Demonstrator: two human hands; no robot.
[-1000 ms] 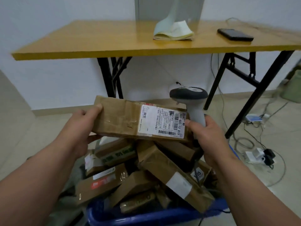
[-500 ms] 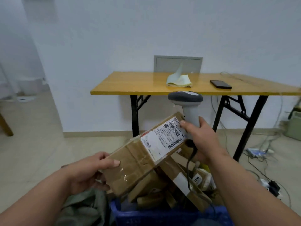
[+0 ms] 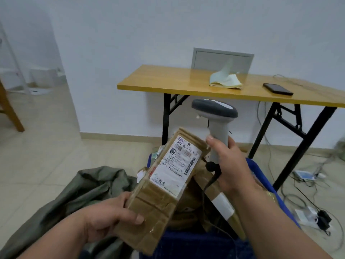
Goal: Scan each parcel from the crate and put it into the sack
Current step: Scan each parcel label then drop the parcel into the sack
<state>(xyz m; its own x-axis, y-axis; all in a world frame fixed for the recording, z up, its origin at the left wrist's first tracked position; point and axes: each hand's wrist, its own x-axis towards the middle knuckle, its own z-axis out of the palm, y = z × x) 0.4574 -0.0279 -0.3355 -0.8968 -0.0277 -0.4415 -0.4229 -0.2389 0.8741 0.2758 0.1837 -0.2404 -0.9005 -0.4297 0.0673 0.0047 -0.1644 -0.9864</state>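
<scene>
Left hand [image 3: 110, 219] grips the parcel [image 3: 164, 186], long axis tilted up-right; sack [image 3: 78, 191] probably lies just left. Right hand [image 3: 229, 165] grasps the scanner [image 3: 216, 124].

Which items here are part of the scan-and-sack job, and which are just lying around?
Job: parcel in left hand; scanner in right hand; blue crate; green sack.
Idle: table; phone; notepad; floor cables.
</scene>
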